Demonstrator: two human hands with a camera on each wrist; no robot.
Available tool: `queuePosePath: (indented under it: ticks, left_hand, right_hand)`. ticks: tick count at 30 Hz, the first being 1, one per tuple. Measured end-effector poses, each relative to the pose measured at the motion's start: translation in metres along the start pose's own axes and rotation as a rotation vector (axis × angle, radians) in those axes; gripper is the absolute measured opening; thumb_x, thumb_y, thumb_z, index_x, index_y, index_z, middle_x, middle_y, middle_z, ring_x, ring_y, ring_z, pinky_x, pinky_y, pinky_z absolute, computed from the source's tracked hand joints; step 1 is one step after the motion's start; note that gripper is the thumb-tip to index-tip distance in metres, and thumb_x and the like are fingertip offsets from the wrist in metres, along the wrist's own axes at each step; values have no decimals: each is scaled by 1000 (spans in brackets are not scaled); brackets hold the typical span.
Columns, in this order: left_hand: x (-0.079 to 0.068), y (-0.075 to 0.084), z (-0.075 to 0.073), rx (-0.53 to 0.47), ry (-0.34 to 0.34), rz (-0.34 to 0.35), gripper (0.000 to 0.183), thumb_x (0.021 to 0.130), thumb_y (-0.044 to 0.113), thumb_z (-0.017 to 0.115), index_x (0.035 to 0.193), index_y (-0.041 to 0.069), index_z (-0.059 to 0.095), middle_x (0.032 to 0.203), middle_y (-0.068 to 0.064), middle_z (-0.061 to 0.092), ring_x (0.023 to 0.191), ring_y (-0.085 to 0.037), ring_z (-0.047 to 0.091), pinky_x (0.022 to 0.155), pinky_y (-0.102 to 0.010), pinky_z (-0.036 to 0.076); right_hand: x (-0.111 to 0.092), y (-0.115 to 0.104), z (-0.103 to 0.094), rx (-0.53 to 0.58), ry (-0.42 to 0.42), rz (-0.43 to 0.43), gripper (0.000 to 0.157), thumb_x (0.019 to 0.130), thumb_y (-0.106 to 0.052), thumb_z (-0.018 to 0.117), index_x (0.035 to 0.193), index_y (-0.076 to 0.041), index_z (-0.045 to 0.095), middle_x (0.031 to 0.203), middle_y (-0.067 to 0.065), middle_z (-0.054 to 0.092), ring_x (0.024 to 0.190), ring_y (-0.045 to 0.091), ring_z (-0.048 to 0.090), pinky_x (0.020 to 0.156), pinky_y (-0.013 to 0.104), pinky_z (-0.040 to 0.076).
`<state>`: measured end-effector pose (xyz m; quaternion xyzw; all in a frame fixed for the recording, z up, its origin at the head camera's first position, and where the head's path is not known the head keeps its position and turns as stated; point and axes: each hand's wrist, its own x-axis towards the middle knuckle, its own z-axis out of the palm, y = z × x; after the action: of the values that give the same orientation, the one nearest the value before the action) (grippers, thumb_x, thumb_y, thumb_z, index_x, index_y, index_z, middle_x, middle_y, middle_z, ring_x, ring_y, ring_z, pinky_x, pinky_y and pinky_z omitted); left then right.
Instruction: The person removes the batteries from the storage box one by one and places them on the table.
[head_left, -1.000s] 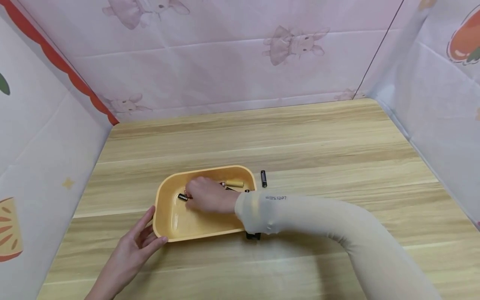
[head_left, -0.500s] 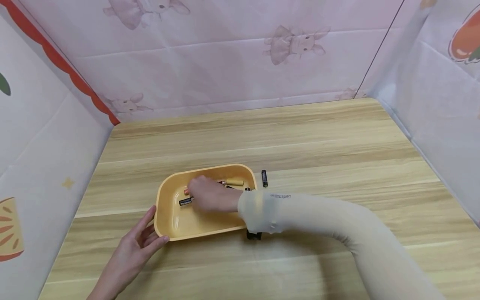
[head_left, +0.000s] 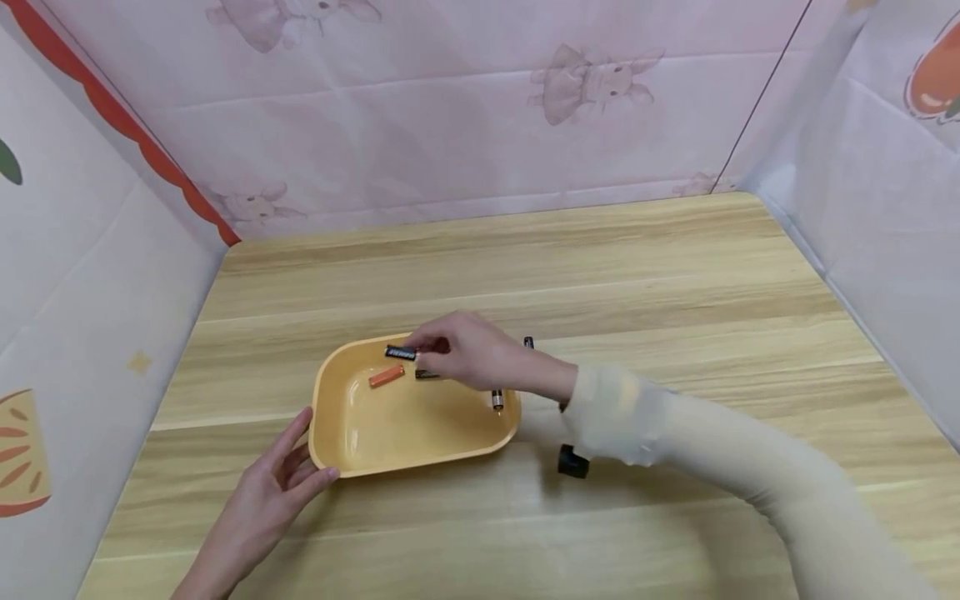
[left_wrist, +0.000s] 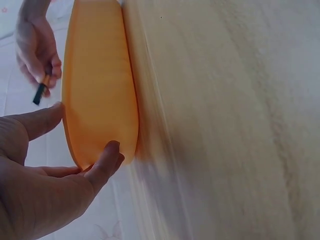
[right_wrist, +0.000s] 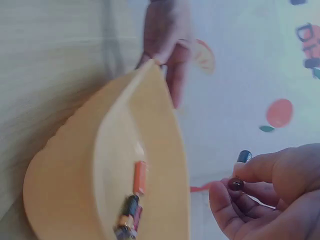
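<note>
A yellow-orange plastic bin point(head_left: 420, 433) stands on the table, with its near left corner held by my left hand point(head_left: 258, 508). Its thumb and fingers spread around the bin's end wall in the left wrist view. My right hand point(head_left: 480, 354) is raised over the bin's far side and pinches a black battery point(head_left: 400, 352) with a copper-coloured end. Inside the bin lie an orange battery point(head_left: 386, 377), a dark battery point(head_left: 427, 374) partly behind my right fingers, and another dark battery point(head_left: 497, 400) near the right end. My right hand hides part of the bin's far side.
One black battery point(head_left: 528, 342) lies on the wooden table point(head_left: 637, 292) just right of the bin, mostly hidden by the right wrist. A small black device point(head_left: 573, 461) hangs at the right sleeve. Patterned fabric walls point(head_left: 465, 142) border the table.
My right hand has risen from inside the bin and moved right and away from me, carrying the black battery. The orange battery now shows fully. My left hand has stayed on the bin.
</note>
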<state>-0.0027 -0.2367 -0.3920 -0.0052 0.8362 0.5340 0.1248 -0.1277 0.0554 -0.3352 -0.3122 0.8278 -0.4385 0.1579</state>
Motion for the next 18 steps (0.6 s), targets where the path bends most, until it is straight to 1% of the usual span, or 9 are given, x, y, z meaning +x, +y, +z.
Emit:
queuePosePath:
  ticks: [2, 5, 9, 11, 13, 16, 18]
  left_hand:
    - [0, 1, 0, -1, -2, -5, 92, 95, 3, 75, 164, 2, 15, 164, -29, 26, 123, -11, 58, 92, -17, 56]
    - [0, 1, -1, -7, -8, -9, 92, 95, 2, 75, 164, 1, 14, 163, -30, 27, 122, -7, 58, 92, -17, 56]
    - [0, 1, -1, -1, -8, -3, 92, 95, 3, 75, 164, 1, 14, 161, -32, 30, 120, -5, 59, 92, -17, 56]
    - [0, 0, -1, 8, -7, -2, 92, 95, 4, 75, 164, 0, 14, 160, -32, 31, 122, -10, 59, 91, -17, 56]
    - [0, 1, -1, 18, -7, -3, 92, 95, 5, 75, 164, 0, 15, 161, -32, 30, 125, -17, 58, 91, -16, 56]
    - [1, 1, -2, 36, -6, -5, 91, 96, 7, 74, 164, 1, 15, 162, -30, 28, 129, -25, 55, 92, -16, 55]
    - [2, 2, -2, 42, -6, -7, 90, 97, 9, 74, 165, 2, 14, 164, -28, 26, 130, -28, 54, 92, -16, 55]
  right_hand:
    - [-9, 3, -11, 37, 26, -9, 25, 101, -6, 65, 124, -1, 72, 95, 7, 74, 70, 12, 58, 58, 19, 47]
    - [-21, 7, -25, 111, 63, 20, 25, 99, -4, 64, 121, 1, 72, 96, 8, 73, 78, 20, 64, 62, 22, 53]
    - [-37, 9, -41, 204, 133, 119, 22, 95, -4, 65, 116, 1, 71, 95, 11, 70, 81, 26, 66, 66, 32, 61]
    - [-43, 11, -49, 238, 172, 160, 21, 95, -5, 66, 114, 1, 69, 97, 12, 70, 83, 27, 67, 70, 35, 62]
    - [-48, 14, -55, 271, 208, 197, 19, 97, -7, 67, 114, 2, 68, 98, 14, 70, 84, 29, 66, 74, 36, 63]
    - [-55, 22, -63, 309, 257, 247, 19, 100, -11, 68, 114, 2, 68, 100, 14, 69, 86, 29, 65, 75, 33, 61]
    - [-60, 29, -66, 318, 291, 278, 19, 101, -14, 67, 113, 1, 68, 100, 13, 68, 86, 27, 64, 75, 31, 60]
